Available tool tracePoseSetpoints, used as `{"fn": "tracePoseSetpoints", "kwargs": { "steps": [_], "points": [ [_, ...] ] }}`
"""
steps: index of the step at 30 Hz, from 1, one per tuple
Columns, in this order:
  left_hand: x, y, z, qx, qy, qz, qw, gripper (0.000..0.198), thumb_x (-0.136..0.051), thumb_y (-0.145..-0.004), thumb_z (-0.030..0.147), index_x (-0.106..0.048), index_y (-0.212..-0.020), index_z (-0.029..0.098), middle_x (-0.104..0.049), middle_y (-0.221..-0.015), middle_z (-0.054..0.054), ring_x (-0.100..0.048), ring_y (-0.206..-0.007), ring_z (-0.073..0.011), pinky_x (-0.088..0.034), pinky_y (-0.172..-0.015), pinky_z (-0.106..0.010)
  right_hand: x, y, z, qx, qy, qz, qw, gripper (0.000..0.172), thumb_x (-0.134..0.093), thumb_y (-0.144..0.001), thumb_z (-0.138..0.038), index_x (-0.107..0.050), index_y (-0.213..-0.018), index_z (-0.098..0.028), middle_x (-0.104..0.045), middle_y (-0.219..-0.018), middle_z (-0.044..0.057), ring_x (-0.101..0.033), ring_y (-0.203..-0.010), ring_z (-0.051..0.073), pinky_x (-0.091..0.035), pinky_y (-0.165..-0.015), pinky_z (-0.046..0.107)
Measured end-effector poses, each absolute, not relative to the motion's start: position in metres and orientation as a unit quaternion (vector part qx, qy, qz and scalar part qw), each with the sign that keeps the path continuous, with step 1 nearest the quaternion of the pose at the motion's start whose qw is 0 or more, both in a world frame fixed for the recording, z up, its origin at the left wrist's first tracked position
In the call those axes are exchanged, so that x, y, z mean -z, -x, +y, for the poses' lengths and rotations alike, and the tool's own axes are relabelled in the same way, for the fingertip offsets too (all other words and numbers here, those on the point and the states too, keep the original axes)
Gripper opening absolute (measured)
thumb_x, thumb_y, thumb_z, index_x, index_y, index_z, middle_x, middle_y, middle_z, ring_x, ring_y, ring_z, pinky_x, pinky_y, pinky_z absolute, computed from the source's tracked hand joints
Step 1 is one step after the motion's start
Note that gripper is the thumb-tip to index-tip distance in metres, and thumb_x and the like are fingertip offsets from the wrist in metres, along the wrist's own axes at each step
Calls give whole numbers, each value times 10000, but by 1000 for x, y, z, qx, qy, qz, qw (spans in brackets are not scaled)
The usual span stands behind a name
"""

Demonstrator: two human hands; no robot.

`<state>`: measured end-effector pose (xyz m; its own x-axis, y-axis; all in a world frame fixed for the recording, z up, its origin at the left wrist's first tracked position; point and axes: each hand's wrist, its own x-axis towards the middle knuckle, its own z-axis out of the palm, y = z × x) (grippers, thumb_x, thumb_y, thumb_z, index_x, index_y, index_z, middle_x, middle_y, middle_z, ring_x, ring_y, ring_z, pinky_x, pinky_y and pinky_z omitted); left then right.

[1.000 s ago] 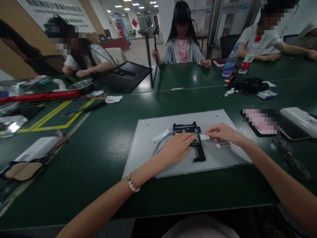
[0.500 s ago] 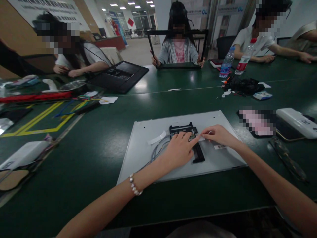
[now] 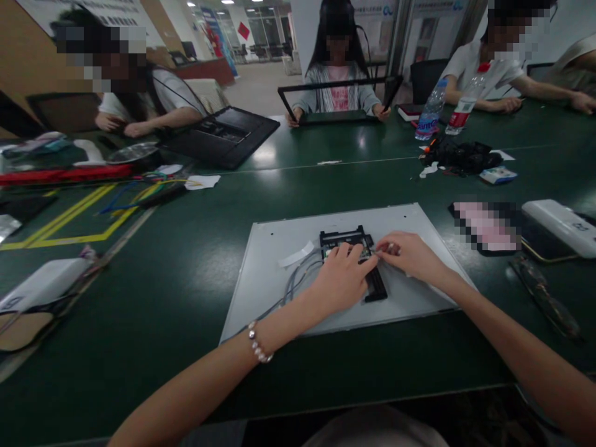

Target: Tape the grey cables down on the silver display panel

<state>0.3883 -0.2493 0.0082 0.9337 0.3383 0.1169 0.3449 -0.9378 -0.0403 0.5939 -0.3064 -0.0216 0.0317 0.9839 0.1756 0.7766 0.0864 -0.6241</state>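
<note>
A black plastic frame with a small circuit board in it lies on a pale flat panel. My left hand rests over the frame, fingers spread across it and partly hiding the board. Just right of the board, my right hand is closed in a pinch, its fingertips close to my left thumb. What it pinches is too small to make out. Grey cables run from the frame's left side under my left wrist. Beside them lies a white paper strip.
Right of the panel lie a phone, a white device and glasses. Bottles and a black bundle stand farther back. Across the green table, a person holds a black rectangular frame; another sits by a black panel.
My right hand has shifted slightly at the board's right edge, and the white piece seen by its fingertips no longer shows clearly. The person opposite has lowered and tilted the black rectangular frame.
</note>
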Motion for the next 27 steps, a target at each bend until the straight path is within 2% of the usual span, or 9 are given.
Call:
{"fn": "tracePoseSetpoints", "kwargs": {
  "steps": [4,9,11,13,17,21,27],
  "points": [
    [-8,-387,-254,56,982,-179,25,370,-464,-882,233,-530,-1245,203,-507,-1258,-125,-470,-1069,-295,-396,-881,-431,23,-584,-311,-134,664,-673,298,188,-581,-795,-180,-621,-979,-181,-566,-1057,72,-589,-632,121,-493,-648,311],
    [-13,-381,-249,58,984,-169,-8,482,-438,-898,216,-434,-1380,198,-504,-1310,-129,-484,-1136,-289,-377,-943,-439,24,-582,-314,-144,644,-691,297,83,-580,-825,-196,-612,-901,-191,-551,-992,48,-592,-660,128,-494,-660,308],
    [-23,-373,-239,59,984,-161,-38,532,-447,-908,246,-371,-1430,182,-492,-1346,-128,-481,-1177,-275,-376,-971,-417,22,-584,-315,-160,635,-688,314,67,-581,-833,-203,-619,-888,-192,-553,-976,43,-592,-657,123,-490,-647,299],
    [-37,-361,-226,62,979,-184,-59,523,-452,-921,299,-379,-1422,168,-500,-1348,-128,-494,-1180,-262,-392,-969,-387,20,-586,-316,-167,627,-683,335,72,-572,-840,-199,-628,-884,-193,-565,-962,40,-595,-667,124,-484,-640,292],
    [-61,-324,-197,67,928,-367,-11,401,-388,-955,352,-519,-1265,134,-606,-1145,-136,-584,-1021,-251,-440,-874,-360,15,-590,-317,-145,634,-667,364,99,-552,-848,-191,-649,-864,-190,-598,-919,40,-593,-687,136,-470,-634,291],
    [-62,-291,-180,17,847,-531,13,436,-356,-956,452,-540,-1214,153,-655,-933,-117,-631,-857,-262,-455,-736,-343,10,-588,-316,-125,642,-653,381,119,-548,-855,-203,-666,-850,-187,-619,-903,42,-589,-662,132,-460,-603,283],
    [-38,-279,-173,-52,843,-531,-69,454,-395,-912,510,-582,-1110,146,-670,-829,-131,-639,-788,-278,-419,-634,-321,-2,-574,-301,-118,629,-663,388,160,-533,-868,-185,-678,-935,-179,-635,-969,61,-610,-708,142,-460,-585,274]
  ]
}}
